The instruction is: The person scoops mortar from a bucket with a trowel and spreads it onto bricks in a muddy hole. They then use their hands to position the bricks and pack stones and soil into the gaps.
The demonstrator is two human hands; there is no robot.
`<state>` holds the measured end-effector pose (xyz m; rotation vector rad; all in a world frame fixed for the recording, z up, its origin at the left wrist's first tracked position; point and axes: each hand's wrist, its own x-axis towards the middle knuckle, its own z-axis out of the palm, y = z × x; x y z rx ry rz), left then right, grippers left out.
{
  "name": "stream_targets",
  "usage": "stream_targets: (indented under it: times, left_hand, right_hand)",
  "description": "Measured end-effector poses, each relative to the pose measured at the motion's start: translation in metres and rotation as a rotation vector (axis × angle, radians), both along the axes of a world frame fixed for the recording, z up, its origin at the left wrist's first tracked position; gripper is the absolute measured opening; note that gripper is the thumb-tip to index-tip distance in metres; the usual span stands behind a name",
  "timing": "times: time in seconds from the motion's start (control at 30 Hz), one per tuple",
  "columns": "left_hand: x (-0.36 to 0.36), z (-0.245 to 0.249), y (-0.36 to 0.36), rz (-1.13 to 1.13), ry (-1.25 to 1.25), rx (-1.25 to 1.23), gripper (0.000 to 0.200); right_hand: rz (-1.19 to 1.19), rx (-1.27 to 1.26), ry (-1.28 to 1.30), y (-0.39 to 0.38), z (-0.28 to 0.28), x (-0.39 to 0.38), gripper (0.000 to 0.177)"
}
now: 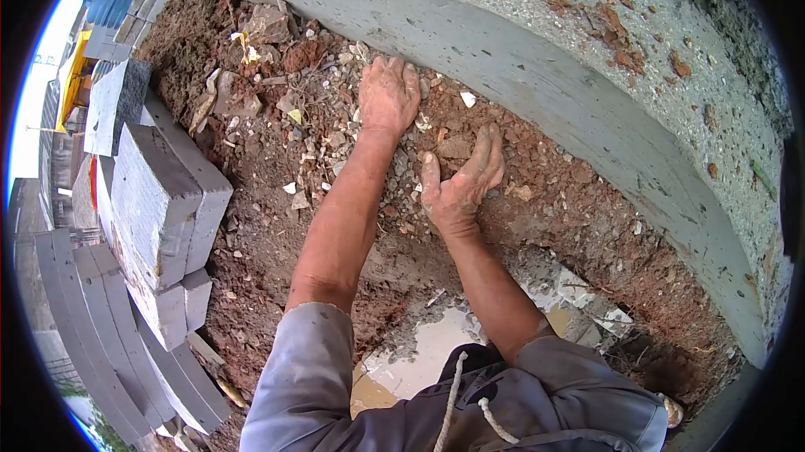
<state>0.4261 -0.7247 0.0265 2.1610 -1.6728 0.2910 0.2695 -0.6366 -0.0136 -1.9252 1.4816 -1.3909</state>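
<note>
My left hand reaches into the loose rubble near the foot of the concrete wall. Its fingers are curled down and close together; their tips are hidden, and I cannot make out what lies under them. Lower and to the right, my right hand rests on the reddish soil, thumb and fingers spread apart. Between that thumb and the fingers lies a brownish clod, not visibly gripped. Dirt coats the fingers of both hands. A white shard sits to the right of my left hand.
Grey blocks are stacked on the left, with long grey slabs below them. A bigger stone lies at upper left. Muddy water pools near my body, beside broken pale pieces. The wall curves along the right.
</note>
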Motion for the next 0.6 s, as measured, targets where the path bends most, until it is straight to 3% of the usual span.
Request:
stream_targets:
  times: [0.17,0.33,0.43,0.6]
  left_hand:
    - [-0.029,0.041,0.007,0.017,0.196,0.306,0.047]
    - [0.0,0.005,0.005,-0.064,0.056,0.145,0.041]
    - [-0.004,0.002,0.014,-0.107,0.178,0.114,0.038]
    - [-0.032,0.019,0.037,-0.05,0.167,0.136,0.034]
  right_hand:
    - [0.05,0.016,-0.003,0.004,-0.004,-0.007,0.076]
    - [0.005,0.013,-0.009,0.009,-0.01,-0.005,0.075]
    - [-0.019,0.036,0.014,0.009,-0.007,-0.001,0.074]
    - [-0.003,0.057,-0.021,0.013,-0.011,-0.002,0.073]
